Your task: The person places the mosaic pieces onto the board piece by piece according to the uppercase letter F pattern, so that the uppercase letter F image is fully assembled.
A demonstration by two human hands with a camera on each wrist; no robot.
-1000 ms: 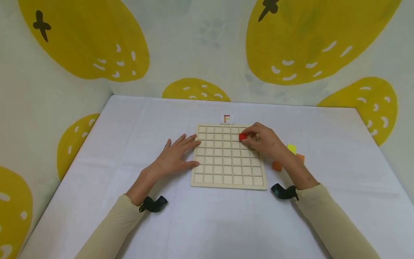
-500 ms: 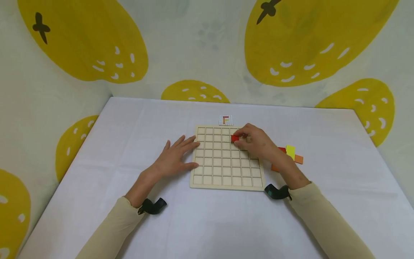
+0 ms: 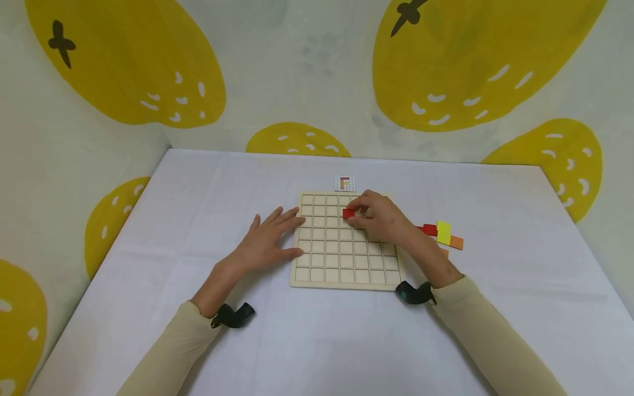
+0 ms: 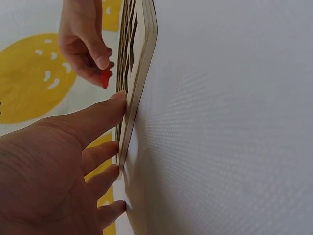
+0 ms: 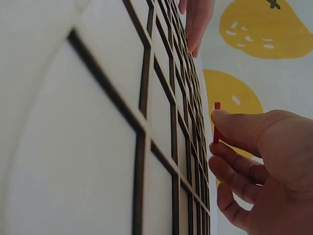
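Note:
A pale wooden grid board (image 3: pixel 332 261) lies flat on the table. My right hand (image 3: pixel 378 220) pinches a small red square tile (image 3: pixel 348 214) between thumb and fingertips over the upper middle squares. In the right wrist view the red tile (image 5: pixel 216 122) shows edge-on, a little apart from the grid. My left hand (image 3: pixel 267 242) has its fingers spread, with fingertips and thumb touching the board's left edge. The left wrist view shows the left thumb and fingers against the board's side (image 4: pixel 142 68).
Red tiles (image 3: pixel 430 229), a yellow tile (image 3: pixel 443 232) and orange tiles (image 3: pixel 457 242) lie right of the board, partly hidden by the right forearm. Behind the board lies a small printed pattern card (image 3: pixel 345 183). Patterned cloth walls (image 3: pixel 307 82) stand behind the table.
My right hand has moved left over the board with the red tile, from the right-hand columns toward the middle. More of the loose red tiles now shows. The left hand stays put.

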